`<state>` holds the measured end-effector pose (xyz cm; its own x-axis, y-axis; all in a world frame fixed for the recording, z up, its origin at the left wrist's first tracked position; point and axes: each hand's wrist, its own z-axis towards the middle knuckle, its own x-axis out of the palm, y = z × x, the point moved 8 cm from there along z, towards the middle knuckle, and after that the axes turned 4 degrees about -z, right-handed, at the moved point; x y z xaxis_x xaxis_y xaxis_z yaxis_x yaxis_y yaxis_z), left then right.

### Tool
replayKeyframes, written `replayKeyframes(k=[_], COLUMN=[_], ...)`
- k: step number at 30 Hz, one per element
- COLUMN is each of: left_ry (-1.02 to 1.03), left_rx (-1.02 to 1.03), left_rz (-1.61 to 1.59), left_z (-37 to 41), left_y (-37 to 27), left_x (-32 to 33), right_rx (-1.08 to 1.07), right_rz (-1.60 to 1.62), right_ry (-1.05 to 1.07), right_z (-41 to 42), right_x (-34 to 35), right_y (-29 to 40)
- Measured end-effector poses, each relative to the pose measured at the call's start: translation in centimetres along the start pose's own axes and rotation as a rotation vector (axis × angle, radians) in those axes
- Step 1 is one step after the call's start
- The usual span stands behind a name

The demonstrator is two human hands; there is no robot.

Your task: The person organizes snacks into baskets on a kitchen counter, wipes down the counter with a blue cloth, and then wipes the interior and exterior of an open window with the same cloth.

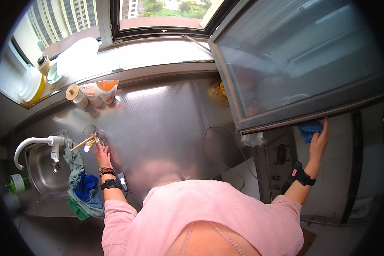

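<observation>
My left hand (102, 155) is at a clear glass container (91, 132) with wooden chopsticks (83, 142) and a white-ended utensil in it, on the metal counter (160, 121). The fingertips overlap the container's near side; whether they grip it cannot be told. My right hand (318, 140) is raised on the far right with a blue cloth (309, 130) against the lower edge of the open window sash (294, 119). One finger points up along the frame, and the sash hides part of the cloth.
A sink (46, 172) with a white faucet (35, 140) lies left, with cloths (86, 187) along its edge. A lidded jar (77, 96) and a printed pouch (104, 91) stand at the back. Bowls (32, 84) sit on the sill. A gas stove (275, 156) is below the sash.
</observation>
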<state>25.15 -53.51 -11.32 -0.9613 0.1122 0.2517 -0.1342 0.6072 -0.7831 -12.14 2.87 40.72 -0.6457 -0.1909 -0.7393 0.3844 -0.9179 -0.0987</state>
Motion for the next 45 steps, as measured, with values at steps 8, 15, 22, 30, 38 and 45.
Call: replayKeyframes(k=[8,15,22,30,38,45], left_ry=[-0.192,-0.216,-0.269,-0.229,-0.264,-0.243], left_rx=[0.585,0.401,0.386,0.394,0.365,0.407], left_rz=[0.816,1.587,1.682,1.738,1.753,1.743], left_z=[-2.7,-4.5,-5.3,-4.5,-4.3,-4.2], left_y=[2.7,4.0,3.5,4.1,5.0,4.7], left_x=[-2.8,4.3,4.9,5.2,4.3,4.9], right_rx=[0.086,1.11,0.518,-0.348,-0.685,-0.327], right_rz=[0.648,1.958,1.078,0.324,0.89,0.189], right_ry=[-0.37,0.736,0.231,0.15,0.248,0.395], right_z=[-8.3,-5.4,6.2,5.4,0.1,4.8], right_x=[-0.8,29.5,44.2,52.1,39.5,52.0], right_y=[12.7,31.3,32.0,46.9,59.7,50.2])
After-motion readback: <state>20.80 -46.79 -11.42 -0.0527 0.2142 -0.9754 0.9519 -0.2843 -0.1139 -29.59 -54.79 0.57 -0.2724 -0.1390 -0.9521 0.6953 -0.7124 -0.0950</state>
